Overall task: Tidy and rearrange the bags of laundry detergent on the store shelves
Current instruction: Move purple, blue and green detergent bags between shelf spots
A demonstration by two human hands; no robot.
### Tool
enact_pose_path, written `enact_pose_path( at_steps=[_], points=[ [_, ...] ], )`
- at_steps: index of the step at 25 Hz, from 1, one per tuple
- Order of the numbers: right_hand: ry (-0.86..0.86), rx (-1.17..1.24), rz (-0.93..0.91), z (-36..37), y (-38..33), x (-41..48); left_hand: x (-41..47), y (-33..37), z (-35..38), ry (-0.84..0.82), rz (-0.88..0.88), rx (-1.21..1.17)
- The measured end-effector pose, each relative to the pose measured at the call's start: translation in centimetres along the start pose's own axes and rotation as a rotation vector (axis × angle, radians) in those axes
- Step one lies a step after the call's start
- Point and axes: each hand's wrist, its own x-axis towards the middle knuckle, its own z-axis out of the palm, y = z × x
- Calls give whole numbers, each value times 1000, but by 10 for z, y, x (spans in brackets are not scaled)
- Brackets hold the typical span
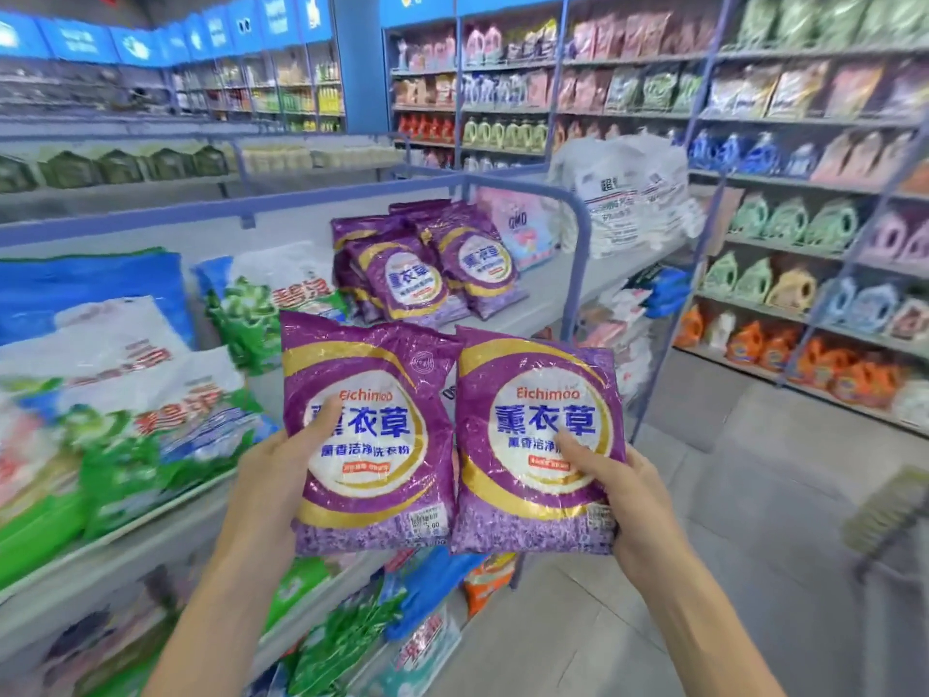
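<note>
2 purple bags up in front of the shelf, side by side, edges touching, labels facing the camera. The left bag (369, 435) is in the left hand (271, 475), thumb pressed across the front and the fingers hidden behind, so it's a pinch through the lower left edge. The right bag (535, 440) is mirrored in the right hand (633, 495): thumb on the label, palm cupping the lower right corner. Both bags stand upright, long axis vertical, each gripped low at its outer edge.

Now the target. The matching purple stack (427, 264) lies straight ahead on the top shelf (553, 289), beyond the tops of the held bags, its bags leaning back with their long axes running away from the person. It sits a touch to the left bag's side, so the left hand looks the nearer one; a forward reach, tipping the top edge back, should land it. Green bags (166, 435) crowd the shelf to the left, well clear of that path.
</note>
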Motion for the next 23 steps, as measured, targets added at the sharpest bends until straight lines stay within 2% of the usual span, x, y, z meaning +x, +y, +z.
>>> enact_pose_path(
  at_steps=[6,14,20,23],
  points=[
    [1,1,9,-36,-37,133,82,-8,103,61,9,-26],
    [-263,-98,53,-67,-85,339,163,-20,228,286,51,-97],
    [-460,-157,89,-29,-116,445,214,0,265,424,112,-134],
    [-474,-180,34,3,-119,481,252,15,265,462,139,-107]
  ],
)
